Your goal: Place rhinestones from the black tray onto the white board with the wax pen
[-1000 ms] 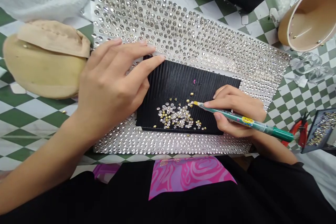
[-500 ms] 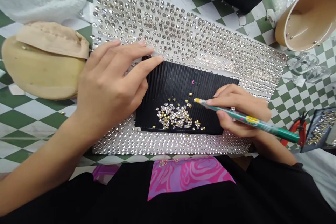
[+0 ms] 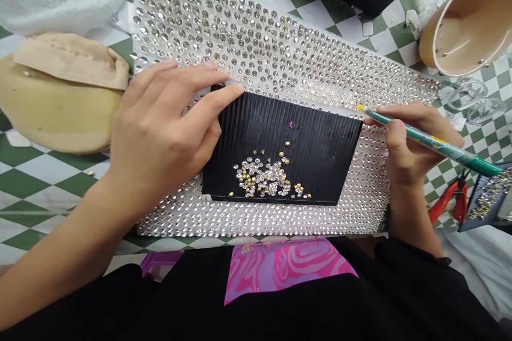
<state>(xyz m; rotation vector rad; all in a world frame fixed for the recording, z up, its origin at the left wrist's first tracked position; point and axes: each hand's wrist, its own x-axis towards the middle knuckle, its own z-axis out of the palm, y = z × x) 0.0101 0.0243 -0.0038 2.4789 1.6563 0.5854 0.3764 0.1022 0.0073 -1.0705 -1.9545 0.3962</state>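
My right hand pinches a green rhinestone picker pen, whose yellow tip is just past the upper right corner of a black ridged tray. That tip is at the edge of a bare strip between rows of stones; whether a stone sits on it I cannot tell. My left hand lies with fingers stretched out over the tray's upper left corner. Loose clear and gold-backed rhinestones are heaped in the tray's lower middle. Beneath the tray spreads a white panel covered with rows of rhinestones.
A beige padded pouch lies left of my left hand. At the upper right is a tan paper cup, with clear plastic rings below it. Red-handled pliers and a tray of stones lie at the right.
My right hand has moved the pen up and right, from above the black tray to the panel past its corner. My left hand stays on the tray; the view has shifted slightly.
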